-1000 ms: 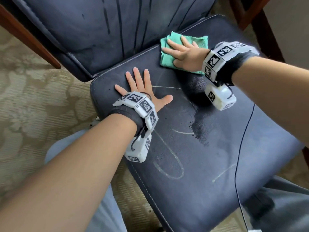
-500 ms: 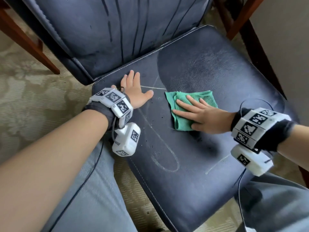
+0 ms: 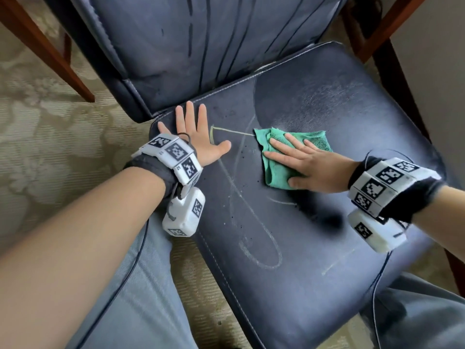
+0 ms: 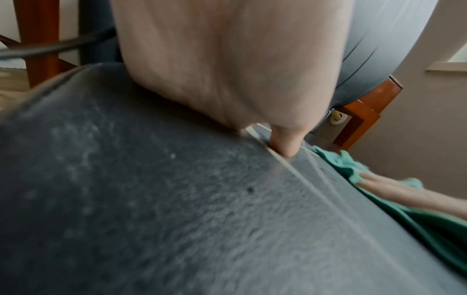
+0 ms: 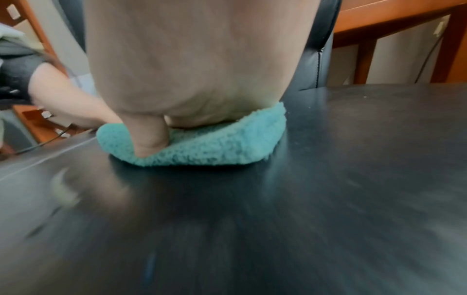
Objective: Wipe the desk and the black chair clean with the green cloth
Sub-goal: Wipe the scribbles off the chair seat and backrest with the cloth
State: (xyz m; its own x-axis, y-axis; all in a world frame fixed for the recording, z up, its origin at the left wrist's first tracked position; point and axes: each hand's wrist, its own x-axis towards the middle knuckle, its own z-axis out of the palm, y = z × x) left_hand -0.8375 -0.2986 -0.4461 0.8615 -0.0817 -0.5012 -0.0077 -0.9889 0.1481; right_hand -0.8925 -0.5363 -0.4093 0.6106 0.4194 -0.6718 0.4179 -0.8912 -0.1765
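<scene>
1. While the right hand (image 3: 312, 165) lies flat on the green cloth (image 3: 279, 170), its fingers (image 3: 284, 146) are straight and slightly spread, pressing the folded cloth down on the seat of the black chair (image 3: 314, 248). No curl around it, just a flat palm press.
2. Cloth sits under those fingers and pokes out past the fingertips and the thumb side. From the right wrist view the fuzzy edge (image 5: 202, 151) bunches up a little under the thumb.
3. Left hand (image 3: 198, 139) is planted on the seat too, palm down, fingers (image 3: 190, 114) straight and fanned apart, holding nothing. Fingertips end just beside the backrest seam.
4. Between the two thumbs there's a stretch of bare seat with pale chalky lines (image 3: 254, 235) and dark specks on it. One line runs right up to the cloth's corner.
5. Patterned carpet (image 3: 50, 152) off to the left of the left fingers, brown wooden legs (image 3: 50, 51) beyond them.
</scene>
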